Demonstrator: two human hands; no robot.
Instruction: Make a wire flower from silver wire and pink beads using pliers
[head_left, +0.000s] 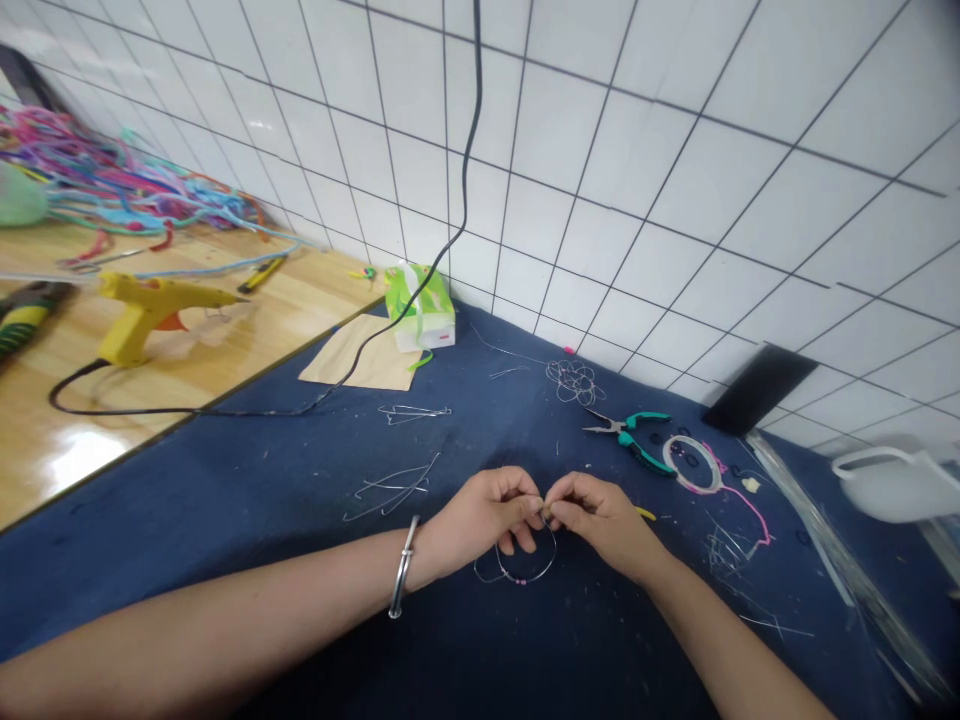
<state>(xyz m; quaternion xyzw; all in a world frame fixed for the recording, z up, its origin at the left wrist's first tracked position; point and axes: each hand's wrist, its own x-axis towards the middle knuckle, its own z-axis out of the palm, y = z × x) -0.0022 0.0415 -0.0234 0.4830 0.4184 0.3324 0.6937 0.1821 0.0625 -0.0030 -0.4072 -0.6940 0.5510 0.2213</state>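
Both hands meet over the dark blue cloth, fingertips almost touching. My left hand (491, 512), with a silver bangle (403, 568) at its wrist, is closed in a pinch. Opposite it, my right hand (598, 512) pinches too. Between and below them hangs a thin wire loop (553, 553) with a few small pink beads at its bottom, which the fingertips grip at the top. The exact spot where the wire ends meet is hidden by the fingers. Green-handled pliers (621, 427) lie open just beyond my right hand.
Bent wire pieces (394, 487) lie left of my hands. A wire coil (574, 381) rests near the tiled wall. To the right are a white ring (691, 464) and loose wire scraps (726, 550). A yellow glue gun (142, 312) sits on the wooden table; its black cord crosses the cloth.
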